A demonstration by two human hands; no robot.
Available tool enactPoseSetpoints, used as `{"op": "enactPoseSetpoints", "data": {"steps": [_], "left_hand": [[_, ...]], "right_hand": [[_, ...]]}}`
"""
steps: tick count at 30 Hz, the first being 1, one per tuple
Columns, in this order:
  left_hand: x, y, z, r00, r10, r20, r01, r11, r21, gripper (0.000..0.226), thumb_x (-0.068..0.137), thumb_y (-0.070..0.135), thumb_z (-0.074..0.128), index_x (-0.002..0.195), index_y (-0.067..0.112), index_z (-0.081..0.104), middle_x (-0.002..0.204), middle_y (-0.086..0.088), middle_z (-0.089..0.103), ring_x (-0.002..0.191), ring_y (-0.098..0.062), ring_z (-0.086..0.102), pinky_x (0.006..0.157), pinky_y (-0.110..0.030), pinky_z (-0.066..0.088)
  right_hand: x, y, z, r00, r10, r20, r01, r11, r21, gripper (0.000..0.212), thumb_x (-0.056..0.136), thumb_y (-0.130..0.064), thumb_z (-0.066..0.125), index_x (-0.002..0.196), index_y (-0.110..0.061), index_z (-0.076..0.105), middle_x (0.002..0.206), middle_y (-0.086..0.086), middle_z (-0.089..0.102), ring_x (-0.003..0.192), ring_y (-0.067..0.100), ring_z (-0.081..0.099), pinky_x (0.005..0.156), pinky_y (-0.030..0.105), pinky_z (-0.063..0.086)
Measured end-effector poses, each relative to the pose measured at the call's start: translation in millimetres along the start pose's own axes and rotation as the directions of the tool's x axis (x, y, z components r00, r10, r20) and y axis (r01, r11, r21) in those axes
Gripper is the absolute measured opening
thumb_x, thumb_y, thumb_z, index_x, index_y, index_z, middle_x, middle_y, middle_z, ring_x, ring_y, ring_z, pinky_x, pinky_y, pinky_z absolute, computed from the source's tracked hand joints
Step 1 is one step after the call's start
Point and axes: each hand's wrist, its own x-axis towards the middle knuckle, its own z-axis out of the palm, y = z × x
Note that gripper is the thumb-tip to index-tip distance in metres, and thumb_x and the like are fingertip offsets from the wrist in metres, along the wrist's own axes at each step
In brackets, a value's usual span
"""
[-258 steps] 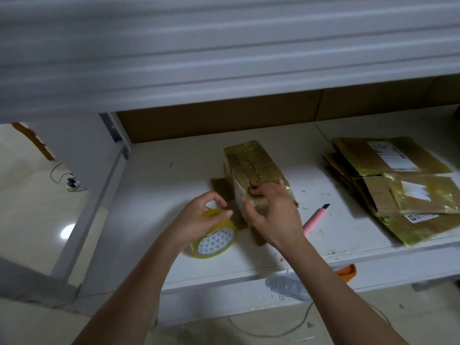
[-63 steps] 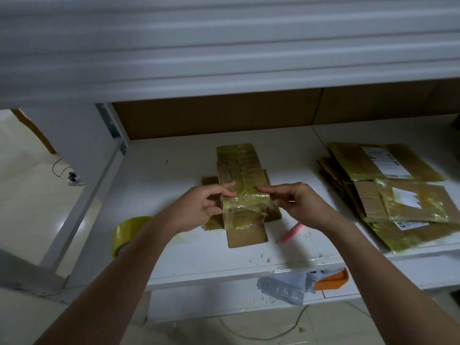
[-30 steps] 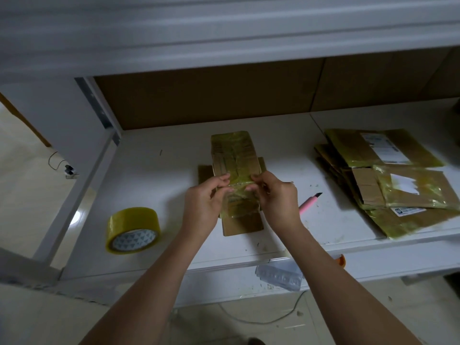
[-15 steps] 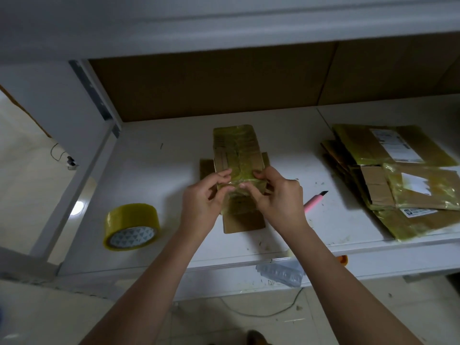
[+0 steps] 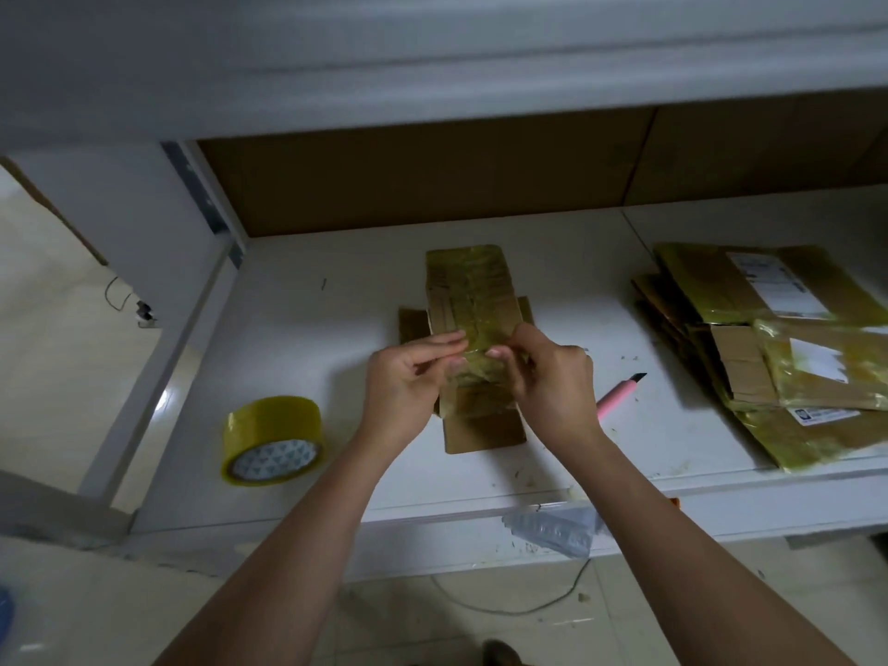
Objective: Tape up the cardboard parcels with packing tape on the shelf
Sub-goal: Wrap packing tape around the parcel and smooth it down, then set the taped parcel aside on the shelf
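A narrow cardboard parcel (image 5: pixel 471 290) wrapped in yellowish tape lies lengthwise in the middle of the white shelf (image 5: pixel 336 358), with loose brown flaps sticking out at its sides and near end. My left hand (image 5: pixel 408 382) and my right hand (image 5: pixel 548 377) meet over the parcel's near end, fingertips pinching the tape there. The roll of yellow packing tape (image 5: pixel 271 439) rests on the shelf to the left, apart from both hands.
A pink utility knife (image 5: pixel 620 394) lies just right of my right hand. A pile of several taped flat parcels (image 5: pixel 788 358) fills the shelf's right side. An upper shelf overhangs; a brown board backs the bay. A plastic wrapper (image 5: pixel 552 528) hangs below the front edge.
The tape roll left my left hand and now rests on the shelf at the left. Both hands have closed in on the parcel's near end; over the last second they barely shifted.
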Motion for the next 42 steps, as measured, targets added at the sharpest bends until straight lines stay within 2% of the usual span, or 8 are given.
{"op": "enactPoseSetpoints", "data": {"steps": [9, 15, 19, 24, 27, 31, 36, 42], "left_hand": [[12, 28, -41, 0.983, -0.184, -0.017, 0.182, 0.981, -0.064, 0.035, 0.097, 0.026, 0.059, 0.127, 0.044, 0.055, 0.143, 0.012, 0.047, 0.116, -0.015, 0.059, 0.093, -0.035, 0.055], [23, 33, -29, 0.897, -0.43, 0.108, 0.404, 0.893, 0.195, 0.041, 0.09, 0.059, 0.056, 0.107, 0.025, 0.07, 0.099, 0.0, 0.073, 0.091, -0.015, 0.069, 0.08, -0.034, 0.057], [21, 37, -16, 0.942, -0.318, 0.112, 0.305, 0.945, 0.113, 0.024, 0.095, 0.027, 0.063, 0.118, 0.024, 0.066, 0.107, 0.005, 0.073, 0.097, -0.015, 0.07, 0.079, -0.031, 0.057], [33, 45, -27, 0.996, 0.093, 0.009, -0.094, 0.991, 0.097, 0.053, 0.088, -0.015, 0.056, 0.131, 0.017, 0.058, 0.134, 0.002, 0.057, 0.122, -0.002, 0.056, 0.1, -0.011, 0.041], [29, 42, -21, 0.993, 0.117, 0.031, -0.121, 0.963, 0.241, 0.043, 0.091, -0.009, 0.057, 0.121, 0.02, 0.064, 0.13, 0.017, 0.048, 0.117, 0.012, 0.047, 0.095, 0.001, 0.032], [14, 19, -4, 0.995, -0.1, -0.013, 0.1, 0.995, 0.001, 0.04, 0.093, -0.004, 0.059, 0.121, 0.024, 0.06, 0.118, 0.009, 0.065, 0.116, -0.01, 0.061, 0.095, -0.016, 0.047], [13, 21, 0, 0.973, -0.199, -0.121, 0.179, 0.971, -0.161, 0.022, 0.098, 0.007, 0.054, 0.101, 0.021, 0.07, 0.095, 0.013, 0.073, 0.09, 0.007, 0.064, 0.082, -0.014, 0.043], [4, 18, -3, 0.977, -0.196, 0.086, 0.203, 0.977, -0.071, 0.04, 0.094, 0.049, 0.048, 0.11, 0.018, 0.066, 0.104, 0.01, 0.07, 0.096, 0.008, 0.061, 0.078, -0.006, 0.042]], "right_hand": [[27, 14, -38, 0.911, 0.303, 0.279, -0.379, 0.882, 0.28, 0.036, 0.097, -0.047, 0.05, 0.125, -0.025, 0.052, 0.097, 0.003, 0.072, 0.079, 0.014, 0.071, 0.077, 0.04, 0.059], [57, -1, -33, 0.7, 0.455, 0.551, -0.697, 0.603, 0.387, 0.055, 0.096, -0.046, 0.055, 0.143, -0.024, 0.037, 0.119, 0.008, 0.062, 0.098, 0.024, 0.066, 0.084, 0.04, 0.058], [59, -9, -32, 0.715, 0.321, 0.621, -0.669, 0.571, 0.476, 0.09, 0.087, -0.019, 0.072, 0.153, -0.032, 0.012, 0.099, 0.0, 0.064, 0.089, 0.018, 0.069, 0.072, 0.031, 0.059], [65, -6, -54, 0.841, 0.227, 0.49, -0.536, 0.463, 0.706, 0.1, 0.079, -0.021, 0.08, 0.14, -0.062, 0.012, 0.125, -0.005, 0.054, 0.107, 0.017, 0.066, 0.08, 0.041, 0.06], [60, -2, -55, 0.854, 0.181, 0.488, -0.493, 0.581, 0.648, 0.066, 0.084, -0.027, 0.076, 0.132, -0.049, 0.038, 0.13, -0.017, 0.048, 0.111, 0.018, 0.063, 0.08, 0.044, 0.06], [45, 8, -44, 0.869, 0.129, 0.478, -0.432, 0.67, 0.603, 0.054, 0.085, -0.018, 0.075, 0.127, -0.029, 0.043, 0.124, -0.01, 0.053, 0.101, 0.022, 0.065, 0.079, 0.032, 0.059], [39, 16, -47, 0.892, 0.166, 0.42, -0.399, 0.726, 0.56, 0.032, 0.088, -0.031, 0.07, 0.109, -0.026, 0.046, 0.105, -0.004, 0.059, 0.085, 0.011, 0.062, 0.072, 0.024, 0.052], [33, 15, -47, 0.886, 0.197, 0.419, -0.376, 0.834, 0.404, 0.106, 0.077, 0.003, 0.076, 0.146, -0.04, 0.007, 0.109, -0.001, 0.056, 0.094, 0.025, 0.066, 0.073, 0.036, 0.059]]}}
